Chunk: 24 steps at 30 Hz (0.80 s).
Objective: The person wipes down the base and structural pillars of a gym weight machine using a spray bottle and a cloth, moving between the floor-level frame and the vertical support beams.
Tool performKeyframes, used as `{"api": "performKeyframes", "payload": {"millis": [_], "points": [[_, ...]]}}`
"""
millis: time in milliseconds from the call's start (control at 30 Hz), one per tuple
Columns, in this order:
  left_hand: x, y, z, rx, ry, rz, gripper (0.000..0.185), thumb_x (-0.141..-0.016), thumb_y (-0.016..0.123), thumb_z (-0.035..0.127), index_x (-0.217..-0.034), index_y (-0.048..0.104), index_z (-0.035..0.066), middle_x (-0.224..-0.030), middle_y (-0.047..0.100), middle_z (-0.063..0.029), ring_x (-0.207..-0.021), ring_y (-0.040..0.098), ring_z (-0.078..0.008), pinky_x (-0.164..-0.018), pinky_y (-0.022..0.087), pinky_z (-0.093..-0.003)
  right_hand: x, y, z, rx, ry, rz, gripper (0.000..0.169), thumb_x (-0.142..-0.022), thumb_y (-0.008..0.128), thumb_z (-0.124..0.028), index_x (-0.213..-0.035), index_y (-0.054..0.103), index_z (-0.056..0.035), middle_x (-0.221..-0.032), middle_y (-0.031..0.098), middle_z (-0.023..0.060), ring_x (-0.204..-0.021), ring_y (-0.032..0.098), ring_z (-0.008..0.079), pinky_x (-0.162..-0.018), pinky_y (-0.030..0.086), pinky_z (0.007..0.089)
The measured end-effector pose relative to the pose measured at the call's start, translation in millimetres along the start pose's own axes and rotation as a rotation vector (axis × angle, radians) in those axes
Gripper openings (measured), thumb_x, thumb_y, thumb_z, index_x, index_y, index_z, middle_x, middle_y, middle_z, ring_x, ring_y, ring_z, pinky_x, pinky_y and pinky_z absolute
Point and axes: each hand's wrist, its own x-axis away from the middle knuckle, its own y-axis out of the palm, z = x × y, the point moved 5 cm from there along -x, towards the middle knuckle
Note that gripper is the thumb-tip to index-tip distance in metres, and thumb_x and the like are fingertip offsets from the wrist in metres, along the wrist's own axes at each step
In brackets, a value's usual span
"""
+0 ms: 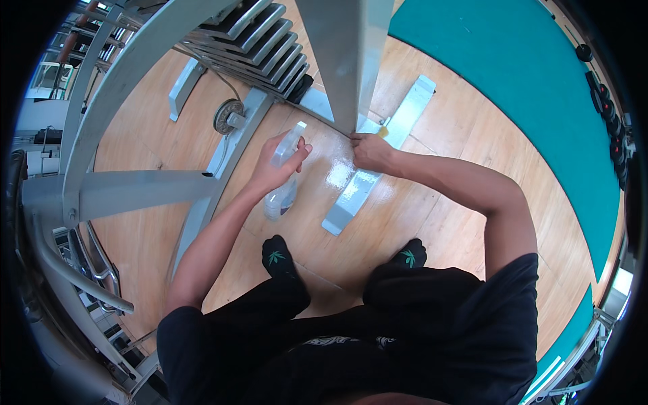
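Note:
A clear plastic spray bottle (281, 196) with a translucent trigger head (289, 144) hangs upright in my left hand (271, 167), whose fingers are wrapped around its neck. My right hand (372, 153) is curled against the foot of a grey steel upright (347, 66) of a weight machine. Just past its knuckles a small yellow patch (383, 131) shows; whether it is part of something in the hand, I cannot tell. Beneath the right wrist runs the machine's pale metal floor foot (354, 195). The floor between my hands has a shiny, wet-looking area (340, 174).
A weight stack (268, 50) rises at the upper left, near a cable pulley (229, 116). A slanted grey frame beam (147, 193) crosses on the left. Teal matting (486, 61) covers the right side, with dumbbells (615, 136) beyond. My socked feet (277, 255) stand on wood-look flooring.

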Motion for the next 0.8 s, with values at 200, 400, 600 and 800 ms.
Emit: {"api": "performKeyframes", "payload": {"millis": [200, 400, 600, 800], "points": [[7.5, -10.0, -2.5, 0.010, -0.038, 0.035, 0.019, -0.092, 0.068, 0.019, -0.084, 0.056, 0.006, -0.070, 0.055, -0.0004, -0.059, 0.056, -0.0095, -0.057, 0.045, -0.0271, 73.9, -29.2, 81.3, -0.214, 0.026, 0.495, 0.027, -0.087, 0.056, -0.008, -0.113, 0.063, -0.0025, -0.124, 0.059, 0.0124, -0.117, 0.061, 0.0270, -0.096, 0.053, 0.0378], [-6.1, 8.6, -5.1, 0.039, -0.017, -0.016, 0.018, -0.092, 0.068, 0.017, -0.086, 0.056, 0.005, -0.071, 0.056, -0.0003, -0.060, 0.057, -0.0095, -0.058, 0.046, -0.0268, 75.0, 6.4, 44.1, -0.831, 0.555, 0.826, 0.028, -0.089, 0.066, -0.001, -0.116, 0.063, -0.0009, -0.122, 0.057, 0.0179, -0.108, 0.063, 0.0333, -0.090, 0.054, 0.0396], [-1.7, 12.2, 6.8, 0.062, -0.008, -0.015, 0.016, -0.092, 0.068, 0.015, -0.086, 0.056, 0.005, -0.073, 0.056, -0.0010, -0.061, 0.057, -0.0093, -0.058, 0.046, -0.0269, 86.7, -22.0, 35.9, -0.271, 0.571, 0.708, 0.037, -0.094, 0.065, -0.020, -0.129, 0.060, -0.0143, -0.122, 0.058, 0.0131, -0.115, 0.056, 0.0325, -0.091, 0.049, 0.0425], [-4.0, 14.0, -6.2, 0.007, -0.041, -0.041, 0.016, -0.092, 0.068, 0.014, -0.086, 0.056, 0.006, -0.072, 0.056, -0.0009, -0.061, 0.057, -0.0092, -0.059, 0.046, -0.0271, 101.0, 34.1, 103.0, -0.372, 0.752, 0.689, 0.034, -0.090, 0.066, -0.022, -0.123, 0.066, -0.0145, -0.138, 0.059, 0.0046, -0.120, 0.055, 0.0355, -0.100, 0.044, 0.0485]]}}
